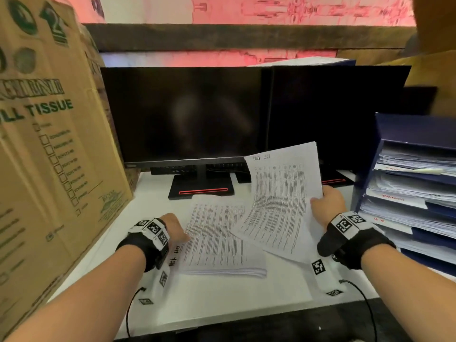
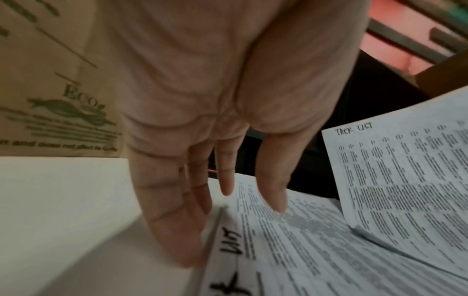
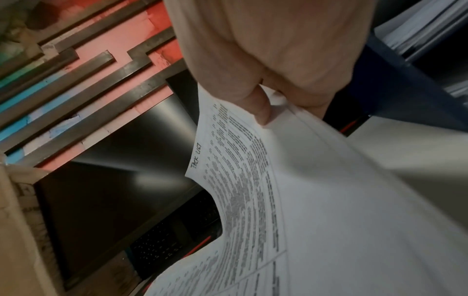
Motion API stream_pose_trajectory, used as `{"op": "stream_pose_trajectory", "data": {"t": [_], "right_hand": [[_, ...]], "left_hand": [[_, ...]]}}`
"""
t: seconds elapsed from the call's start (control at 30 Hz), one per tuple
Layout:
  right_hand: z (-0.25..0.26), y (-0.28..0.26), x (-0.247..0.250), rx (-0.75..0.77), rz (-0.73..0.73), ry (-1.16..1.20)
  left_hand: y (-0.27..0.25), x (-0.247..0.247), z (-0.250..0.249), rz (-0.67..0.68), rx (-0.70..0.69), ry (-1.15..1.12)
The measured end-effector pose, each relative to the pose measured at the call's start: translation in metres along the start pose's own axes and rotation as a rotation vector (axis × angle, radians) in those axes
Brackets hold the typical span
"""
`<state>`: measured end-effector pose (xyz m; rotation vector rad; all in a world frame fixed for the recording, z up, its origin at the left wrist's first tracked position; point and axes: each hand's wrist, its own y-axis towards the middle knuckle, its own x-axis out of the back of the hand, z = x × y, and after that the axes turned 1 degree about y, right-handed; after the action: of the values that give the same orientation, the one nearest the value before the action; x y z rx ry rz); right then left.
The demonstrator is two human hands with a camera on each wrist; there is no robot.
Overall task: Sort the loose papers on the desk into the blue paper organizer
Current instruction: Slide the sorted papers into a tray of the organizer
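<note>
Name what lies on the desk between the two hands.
A stack of printed papers lies between the left hand and the right hand, shown in the head view.

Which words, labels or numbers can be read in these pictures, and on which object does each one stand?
"TISSUE": green print on the cardboard box.
"ECO": green logo low on the same box.
"TACK LIST": handwritten at the top of the lifted sheet that the right hand pinches.
Stack of papers by the left hand: handwriting, not legible.
Blue paper organizer: red tray labels, too blurred.
Printed tables on the papers: too small.
</note>
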<state>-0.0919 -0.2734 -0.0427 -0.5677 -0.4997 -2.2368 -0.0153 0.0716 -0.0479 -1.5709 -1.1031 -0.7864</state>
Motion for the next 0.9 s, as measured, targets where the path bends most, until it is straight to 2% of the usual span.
{"op": "stream_pose_trajectory", "data": {"t": [0.23, 0.33, 0.43, 0.5, 0.63, 0.77, 0.9], "right_hand": [[-0.017, -0.010, -0.020, -0.035, 0.067, 0.023], [-0.022, -0.014, -0.030, -0.076, 0.102, 0.017], [-0.028, -0.019, -0.036, -0.082, 0.155, -0.010], [-0.029, -0.021, -0.036, -0.081, 0.191, -0.028], [-0.023, -0.019, -0.021, -0.039, 0.219, -0.043], [0.001, -0.016, 0.010, 0.104, 0.228, -0.046], [0.028, -0.015, 0.038, 0.264, 0.203, -0.049]], "left_hand": [[0.004, -0.001, 0.006, 0.008, 0.027, -0.098], [0.016, -0.009, 0.004, 0.149, 0.018, -0.344], [0.023, -0.020, -0.001, 0.230, -0.009, -0.371], [0.013, -0.023, -0.011, 0.199, -0.048, -0.365], [-0.001, -0.014, -0.025, 0.041, -0.192, -0.217], [-0.011, 0.013, -0.032, -0.078, -0.353, -0.135], [-0.016, 0.035, -0.038, -0.135, -0.430, -0.094]]}}
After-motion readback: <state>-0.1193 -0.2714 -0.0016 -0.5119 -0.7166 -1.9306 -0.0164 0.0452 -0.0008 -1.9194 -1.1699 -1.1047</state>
